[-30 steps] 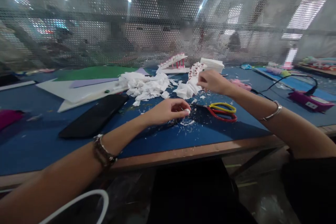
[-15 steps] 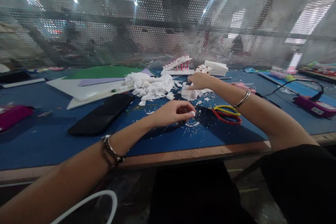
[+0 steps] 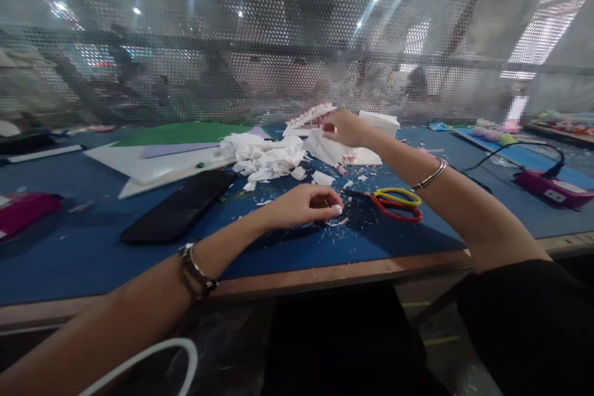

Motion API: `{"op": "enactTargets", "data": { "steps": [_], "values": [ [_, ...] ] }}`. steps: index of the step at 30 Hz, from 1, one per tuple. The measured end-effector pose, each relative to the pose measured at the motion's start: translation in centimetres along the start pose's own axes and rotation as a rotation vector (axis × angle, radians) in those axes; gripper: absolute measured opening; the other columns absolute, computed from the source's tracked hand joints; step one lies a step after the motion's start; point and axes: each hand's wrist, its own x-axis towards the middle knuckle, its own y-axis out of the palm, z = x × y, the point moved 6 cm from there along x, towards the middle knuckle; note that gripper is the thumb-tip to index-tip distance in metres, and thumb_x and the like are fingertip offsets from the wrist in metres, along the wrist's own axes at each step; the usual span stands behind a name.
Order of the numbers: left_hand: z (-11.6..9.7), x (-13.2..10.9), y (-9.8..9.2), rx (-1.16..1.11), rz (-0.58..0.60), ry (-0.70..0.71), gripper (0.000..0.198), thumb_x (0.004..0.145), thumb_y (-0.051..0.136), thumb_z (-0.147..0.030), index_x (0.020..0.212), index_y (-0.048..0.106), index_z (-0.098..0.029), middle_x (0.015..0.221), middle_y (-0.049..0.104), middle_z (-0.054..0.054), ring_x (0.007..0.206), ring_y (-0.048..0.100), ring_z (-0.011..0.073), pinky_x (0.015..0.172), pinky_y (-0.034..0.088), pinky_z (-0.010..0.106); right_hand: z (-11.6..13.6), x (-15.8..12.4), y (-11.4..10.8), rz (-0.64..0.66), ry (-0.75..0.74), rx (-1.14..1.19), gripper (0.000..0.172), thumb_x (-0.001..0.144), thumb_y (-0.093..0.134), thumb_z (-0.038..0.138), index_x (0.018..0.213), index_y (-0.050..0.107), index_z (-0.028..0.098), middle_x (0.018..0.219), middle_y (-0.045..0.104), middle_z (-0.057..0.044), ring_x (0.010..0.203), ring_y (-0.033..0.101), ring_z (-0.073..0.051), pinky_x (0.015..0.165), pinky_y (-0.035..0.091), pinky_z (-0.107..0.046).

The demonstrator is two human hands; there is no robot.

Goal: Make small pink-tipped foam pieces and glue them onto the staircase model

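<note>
My left hand (image 3: 304, 205) rests low over the table, thumb and fingers pinched on a small round white piece (image 3: 338, 208). Farther forward, my right hand (image 3: 346, 126) has its fingers closed on a white paper sheet (image 3: 322, 145), which hangs down to the left. Beneath and right of that sheet lies a white board with small red-and-white pieces (image 3: 361, 156). Scissors (image 3: 396, 202) with yellow and red handles lie between my forearms, blades toward my left hand. Small white scraps (image 3: 323, 178) are strewn around. Behind my right hand stands a stepped white model (image 3: 312, 116) on red posts.
A heap of crumpled white paper (image 3: 266, 158) lies left of centre. Nearer sits a black phone-like slab (image 3: 179, 206), with white, purple and green sheets (image 3: 180, 133) behind it. A purple power strip (image 3: 552, 189) with a cable is on the right. A perforated metal screen (image 3: 278, 31) stands at the back.
My right hand has risen and moved slightly back, lifting the white paper sheet. The board with red-and-white pieces now shows beside it. My left hand keeps its pinch nearly in place.
</note>
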Motion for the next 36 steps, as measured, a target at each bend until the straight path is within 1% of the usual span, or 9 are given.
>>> {"op": "enactTargets", "data": {
  "steps": [4,8,12,17,20,23,26,29,36],
  "values": [
    [0.2,0.1,0.2,-0.068,0.017,-0.029,0.027,0.075,0.056,-0.037,0.089,0.057,-0.013,0.077,0.059,0.003,0.067,0.053,0.0101,0.066,0.043,0.022,2.8,-0.1,-0.6,-0.025,-0.086,0.128,0.020,0.080,0.047,0.021,0.085,0.062,0.008,0.075,0.062,-0.005,0.064,0.048,-0.009,0.065,0.034,-0.023],
    [0.3,0.3,-0.3,-0.225,-0.043,-0.001,0.025,0.071,0.061,-0.031,0.089,0.055,-0.015,0.091,0.059,0.004,0.082,0.055,0.0118,0.079,0.043,0.024,4.7,-0.1,-0.6,-0.019,-0.109,0.354,0.030,0.080,0.039,0.010,0.104,0.057,0.006,0.077,0.063,-0.005,0.067,0.054,-0.008,0.067,0.037,-0.021],
    [0.7,0.3,-1.1,-0.267,-0.125,-0.005,0.027,0.070,0.062,-0.033,0.090,0.054,-0.016,0.092,0.058,0.004,0.085,0.055,0.0131,0.082,0.043,0.026,3.4,-0.4,-0.1,0.022,-0.037,0.107,0.031,0.083,0.036,0.016,0.106,0.057,0.010,0.093,0.064,-0.008,0.081,0.056,-0.011,0.073,0.038,-0.022],
    [1.0,0.3,-1.1,-0.233,-0.134,-0.005,0.027,0.072,0.061,-0.034,0.088,0.052,-0.015,0.093,0.056,0.004,0.081,0.055,0.0116,0.078,0.044,0.027,0.4,-1.9,3.4,0.233,0.081,-0.077,0.029,0.075,0.051,0.024,0.094,0.063,0.006,0.093,0.064,-0.018,0.084,0.058,-0.024,0.067,0.038,-0.030],
    [0.6,0.1,-1.2,-0.144,-0.165,0.045,0.032,0.072,0.062,-0.033,0.094,0.049,-0.015,0.088,0.056,0.004,0.076,0.056,0.0111,0.073,0.046,0.027,-0.2,-2.7,5.6,0.321,0.098,-0.101,0.032,0.072,0.054,0.021,0.100,0.061,0.006,0.097,0.064,-0.019,0.084,0.059,-0.025,0.064,0.038,-0.030],
    [-0.2,-0.1,-1.4,0.044,-0.209,0.144,0.036,0.074,0.059,-0.032,0.104,0.051,-0.014,0.090,0.056,0.005,0.074,0.055,0.0108,0.072,0.046,0.026,-0.2,-2.8,6.3,0.311,0.119,-0.114,0.038,0.074,0.049,0.014,0.110,0.055,0.005,0.102,0.062,-0.021,0.088,0.059,-0.025,0.065,0.038,-0.029],
    [-1.1,-0.3,-1.4,0.266,-0.211,0.262,0.023,0.078,0.056,-0.031,0.093,0.059,-0.014,0.092,0.057,0.006,0.073,0.054,0.0101,0.072,0.045,0.024,0.1,-2.7,6.2,0.287,0.125,-0.116,0.041,0.076,0.046,0.013,0.116,0.050,0.006,0.106,0.061,-0.019,0.092,0.058,-0.024,0.066,0.037,-0.028],
    [-1.6,-0.4,-1.1,0.379,-0.186,0.336,0.019,0.079,0.055,-0.031,0.087,0.060,-0.014,0.090,0.058,0.005,0.076,0.053,0.0107,0.071,0.044,0.023,0.6,-2.8,6.2,0.287,0.126,-0.116,0.040,0.077,0.046,0.016,0.116,0.050,0.009,0.107,0.062,-0.018,0.091,0.058,-0.024,0.065,0.037,-0.027],
    [-1.5,-0.4,-1.2,0.413,-0.221,0.250,0.023,0.077,0.058,-0.037,0.082,0.052,-0.015,0.078,0.055,0.001,0.066,0.049,0.0094,0.064,0.041,0.022,0.9,-3.0,6.3,0.265,0.140,-0.060,0.040,0.076,0.044,0.015,0.116,0.049,0.009,0.098,0.064,-0.017,0.081,0.058,-0.022,0.061,0.034,-0.027]
  ]
}}
